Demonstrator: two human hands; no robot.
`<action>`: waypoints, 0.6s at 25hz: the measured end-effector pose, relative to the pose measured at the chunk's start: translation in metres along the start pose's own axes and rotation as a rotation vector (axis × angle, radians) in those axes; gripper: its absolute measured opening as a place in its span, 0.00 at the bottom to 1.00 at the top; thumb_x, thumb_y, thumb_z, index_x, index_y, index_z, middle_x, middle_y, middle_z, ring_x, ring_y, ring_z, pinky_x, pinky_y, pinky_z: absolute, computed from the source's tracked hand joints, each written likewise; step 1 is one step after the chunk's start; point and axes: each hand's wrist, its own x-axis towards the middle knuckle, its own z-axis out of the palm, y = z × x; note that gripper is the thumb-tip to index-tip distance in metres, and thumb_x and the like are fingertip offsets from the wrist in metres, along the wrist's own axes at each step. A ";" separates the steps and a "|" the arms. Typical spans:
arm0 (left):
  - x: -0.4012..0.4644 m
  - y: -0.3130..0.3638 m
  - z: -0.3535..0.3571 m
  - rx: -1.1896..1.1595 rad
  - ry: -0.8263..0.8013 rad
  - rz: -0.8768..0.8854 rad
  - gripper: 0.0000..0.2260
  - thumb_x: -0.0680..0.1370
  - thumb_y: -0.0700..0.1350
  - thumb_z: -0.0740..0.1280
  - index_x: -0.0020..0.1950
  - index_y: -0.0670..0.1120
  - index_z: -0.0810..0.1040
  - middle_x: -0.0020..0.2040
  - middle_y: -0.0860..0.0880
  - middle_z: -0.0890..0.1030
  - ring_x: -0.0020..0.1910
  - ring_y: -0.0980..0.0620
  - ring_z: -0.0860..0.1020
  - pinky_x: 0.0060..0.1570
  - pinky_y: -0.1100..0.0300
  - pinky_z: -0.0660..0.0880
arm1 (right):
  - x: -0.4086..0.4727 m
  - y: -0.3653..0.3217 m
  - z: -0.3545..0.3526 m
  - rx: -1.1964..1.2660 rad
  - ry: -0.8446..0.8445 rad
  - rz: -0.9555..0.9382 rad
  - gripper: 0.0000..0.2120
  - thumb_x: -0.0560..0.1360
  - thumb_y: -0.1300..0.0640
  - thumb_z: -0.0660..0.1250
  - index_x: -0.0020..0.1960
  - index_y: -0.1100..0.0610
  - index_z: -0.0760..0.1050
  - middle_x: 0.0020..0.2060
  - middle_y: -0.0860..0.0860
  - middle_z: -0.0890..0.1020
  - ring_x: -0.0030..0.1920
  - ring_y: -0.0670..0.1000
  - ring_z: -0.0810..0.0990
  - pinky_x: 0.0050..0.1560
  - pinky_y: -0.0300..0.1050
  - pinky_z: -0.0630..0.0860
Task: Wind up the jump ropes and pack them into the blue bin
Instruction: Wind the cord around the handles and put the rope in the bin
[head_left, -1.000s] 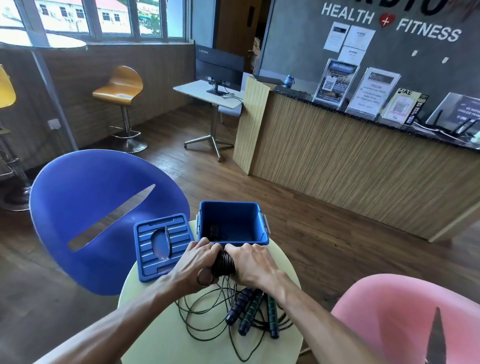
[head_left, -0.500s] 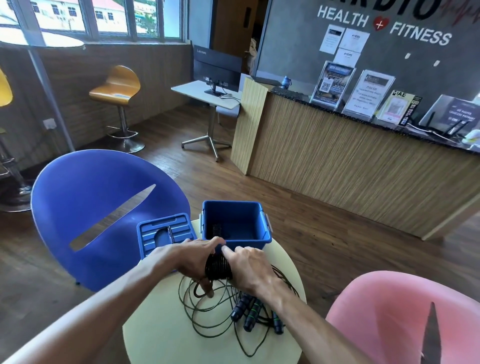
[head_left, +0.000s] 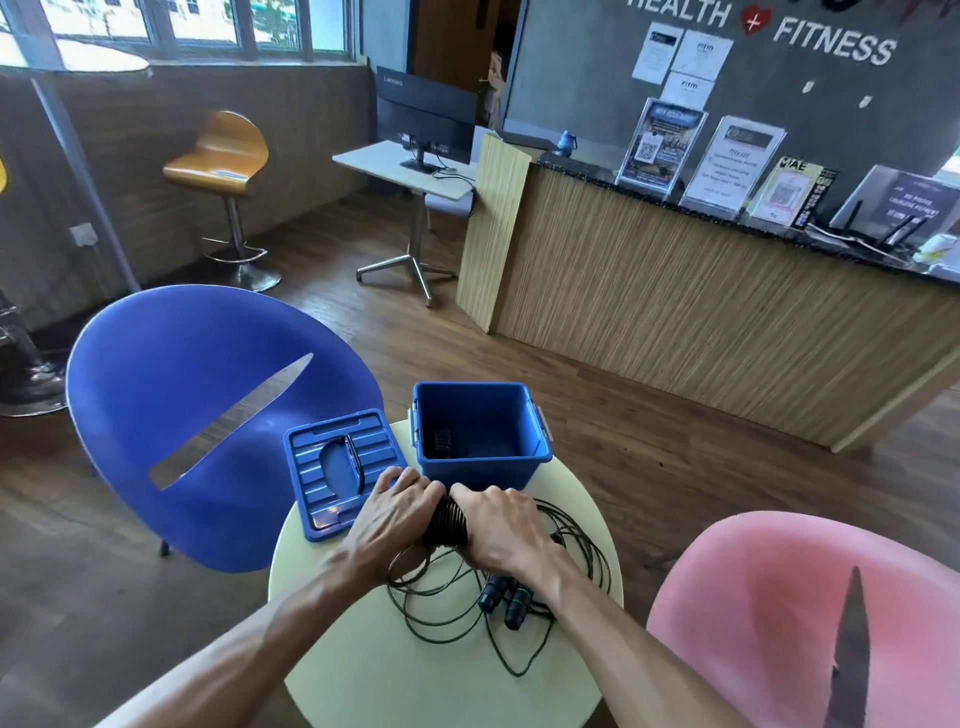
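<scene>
A black wound jump rope bundle sits between my two hands, just in front of the blue bin. My left hand grips its left end and my right hand grips its right end. Loose dark rope trails from the bundle in loops over the round pale-yellow table. Dark handles with green bands lie under my right wrist. The bin stands open at the table's far edge, and a dark coiled item lies inside it on the left.
The bin's blue lid lies flat on the table to the left of the bin. A blue chair stands behind the table on the left, a pink chair on the right. A wooden reception counter stands beyond.
My left hand has come back round the bundle from a reach over it to grip its left end. The rope loops shifted a little on the table. My right hand stayed on the bundle.
</scene>
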 end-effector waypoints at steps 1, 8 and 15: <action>-0.002 0.001 0.002 0.031 0.064 0.008 0.15 0.62 0.49 0.70 0.47 0.49 0.74 0.40 0.53 0.77 0.47 0.50 0.74 0.56 0.58 0.62 | 0.000 -0.002 0.001 0.014 -0.013 0.012 0.08 0.72 0.58 0.65 0.48 0.53 0.67 0.41 0.56 0.83 0.43 0.62 0.83 0.38 0.48 0.72; -0.014 -0.009 -0.017 -0.118 -0.029 0.042 0.22 0.69 0.57 0.65 0.61 0.51 0.70 0.49 0.55 0.76 0.52 0.52 0.73 0.63 0.54 0.64 | -0.004 -0.014 0.006 0.038 -0.029 0.065 0.12 0.72 0.54 0.67 0.53 0.53 0.68 0.46 0.56 0.83 0.47 0.63 0.82 0.42 0.51 0.73; 0.007 -0.015 -0.060 -0.176 -0.480 -0.008 0.35 0.65 0.60 0.76 0.65 0.51 0.64 0.58 0.54 0.76 0.59 0.51 0.73 0.58 0.54 0.66 | -0.002 -0.017 0.010 0.013 0.089 0.001 0.12 0.74 0.55 0.65 0.56 0.53 0.69 0.44 0.55 0.80 0.45 0.60 0.81 0.40 0.51 0.73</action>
